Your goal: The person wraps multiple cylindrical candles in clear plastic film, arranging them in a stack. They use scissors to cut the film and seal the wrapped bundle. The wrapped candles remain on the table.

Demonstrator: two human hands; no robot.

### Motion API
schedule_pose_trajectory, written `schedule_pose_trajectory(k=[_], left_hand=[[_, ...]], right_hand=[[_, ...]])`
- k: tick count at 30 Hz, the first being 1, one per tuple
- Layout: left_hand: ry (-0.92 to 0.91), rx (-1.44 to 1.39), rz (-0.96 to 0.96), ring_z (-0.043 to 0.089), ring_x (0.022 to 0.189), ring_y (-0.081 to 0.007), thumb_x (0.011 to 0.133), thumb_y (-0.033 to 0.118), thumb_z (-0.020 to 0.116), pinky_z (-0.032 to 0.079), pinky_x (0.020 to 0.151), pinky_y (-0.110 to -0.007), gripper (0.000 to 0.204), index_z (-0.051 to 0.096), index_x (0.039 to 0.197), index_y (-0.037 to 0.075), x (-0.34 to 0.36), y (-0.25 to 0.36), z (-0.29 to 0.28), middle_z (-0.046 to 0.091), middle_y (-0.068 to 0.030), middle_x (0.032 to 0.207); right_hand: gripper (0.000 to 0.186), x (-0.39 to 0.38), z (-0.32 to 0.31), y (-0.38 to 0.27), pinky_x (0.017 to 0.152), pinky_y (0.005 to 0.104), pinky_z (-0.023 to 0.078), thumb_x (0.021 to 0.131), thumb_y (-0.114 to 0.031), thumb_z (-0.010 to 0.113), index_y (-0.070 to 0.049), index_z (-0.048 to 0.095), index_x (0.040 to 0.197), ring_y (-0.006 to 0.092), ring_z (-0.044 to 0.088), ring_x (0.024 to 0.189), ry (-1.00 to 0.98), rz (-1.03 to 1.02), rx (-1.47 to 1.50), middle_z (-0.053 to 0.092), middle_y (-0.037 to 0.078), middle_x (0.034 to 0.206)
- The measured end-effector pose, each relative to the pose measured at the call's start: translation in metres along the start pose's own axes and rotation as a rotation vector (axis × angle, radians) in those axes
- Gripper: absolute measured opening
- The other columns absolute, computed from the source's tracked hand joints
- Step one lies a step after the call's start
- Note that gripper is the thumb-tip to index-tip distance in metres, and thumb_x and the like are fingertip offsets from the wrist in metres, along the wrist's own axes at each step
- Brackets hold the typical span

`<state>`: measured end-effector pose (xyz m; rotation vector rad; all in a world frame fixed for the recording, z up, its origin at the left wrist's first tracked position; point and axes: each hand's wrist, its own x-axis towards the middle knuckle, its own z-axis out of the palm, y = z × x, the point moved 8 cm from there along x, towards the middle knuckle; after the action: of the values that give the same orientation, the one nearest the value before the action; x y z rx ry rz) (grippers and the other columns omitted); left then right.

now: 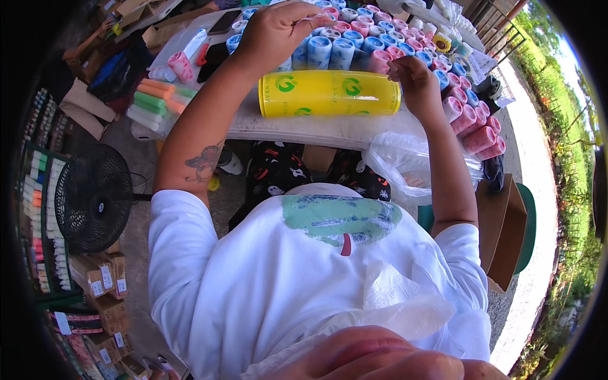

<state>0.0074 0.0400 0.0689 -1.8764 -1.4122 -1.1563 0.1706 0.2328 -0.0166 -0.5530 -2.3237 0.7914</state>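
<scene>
My left hand point(282, 31) is raised above a yellow wrap roll point(326, 94), its thumb and fingers pinched on what looks like thin clear film. My right hand point(415, 82) is by the roll's right end with fingers curled and pinched; what it holds is too fine to make out. The roll lies crosswise on the white table point(294, 131). Behind it stand many pink and blue marbled cylinders point(342, 52). A clear plastic bag point(399, 158) hangs at the front right edge.
Orange, green and white sticks point(158, 101), a pink cylinder point(180, 66) and a phone point(225, 22) lie at the left. A black fan point(88, 196), stocked shelves point(41, 209) and cartons point(107, 278) are left. An open carton point(500, 231) is right. A co-worker's arm point(85, 44) shows upper left.
</scene>
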Motion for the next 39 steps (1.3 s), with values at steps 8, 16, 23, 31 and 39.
schedule_pose_trajectory(k=[8, 16, 23, 31, 39], left_hand=[[0.008, -0.085, -0.024, 0.066, 0.071, -0.0199, 0.082, 0.012, 0.072, 0.052, 0.062, -0.028, 0.012, 0.071, 0.091, 0.006, -0.018, 0.045, -0.029, 0.07, -0.0069, 0.081], [-0.157, -0.355, -0.295, 0.065, 0.069, -0.0152, 0.082, 0.009, 0.072, 0.05, 0.061, -0.026, 0.011, 0.068, 0.09, 0.002, -0.075, 0.093, -0.034, 0.07, -0.0065, 0.081], [-0.191, -0.93, -0.938, 0.056, 0.062, -0.0034, 0.089, 0.014, 0.067, 0.045, 0.055, -0.02, 0.013, 0.067, 0.092, 0.001, -0.185, 0.039, 0.022, 0.07, -0.004, 0.083], [-0.055, -1.077, -1.191, 0.039, 0.049, 0.0, 0.09, 0.018, 0.067, 0.027, 0.043, -0.018, 0.015, 0.07, 0.096, 0.005, -0.174, -0.041, 0.07, 0.066, 0.0011, 0.076], [-0.292, -0.568, -0.6, 0.059, 0.064, -0.0117, 0.086, 0.012, 0.069, 0.046, 0.059, -0.026, 0.01, 0.071, 0.089, 0.003, -0.149, 0.024, 0.046, 0.069, -0.0048, 0.078]], right_hand=[[0.01, -0.058, -0.017, -0.044, 0.074, 0.029, 0.049, 0.086, 0.001, 0.062, -0.004, 0.064, 0.095, 0.0194, 0.063, 0.082, 0.003, -0.327, 0.044, 0.065, 0.008, 0.09], [0.007, -0.116, 0.021, -0.046, 0.084, 0.0301, 0.046, 0.092, -0.006, 0.061, 0.0, 0.059, 0.095, 0.0184, 0.06, 0.097, -0.409, -0.208, 0.461, 0.064, 0.011, 0.107], [0.008, -0.141, 0.05, -0.048, 0.091, 0.0321, 0.044, 0.093, 0.005, 0.051, -0.003, 0.053, 0.094, 0.0215, 0.055, 0.113, -0.756, -0.164, 0.433, 0.054, 0.016, 0.131], [0.004, -0.105, 0.062, -0.03, 0.096, 0.0346, 0.043, 0.09, 0.0, 0.059, -0.002, 0.056, 0.092, 0.0296, 0.053, 0.122, -0.566, -0.147, 0.447, 0.054, 0.017, 0.13], [0.006, -0.087, 0.061, -0.013, 0.099, 0.0346, 0.042, 0.087, 0.001, 0.062, -0.003, 0.058, 0.091, 0.0305, 0.048, 0.128, -0.575, -0.212, 0.224, 0.052, 0.019, 0.136]])
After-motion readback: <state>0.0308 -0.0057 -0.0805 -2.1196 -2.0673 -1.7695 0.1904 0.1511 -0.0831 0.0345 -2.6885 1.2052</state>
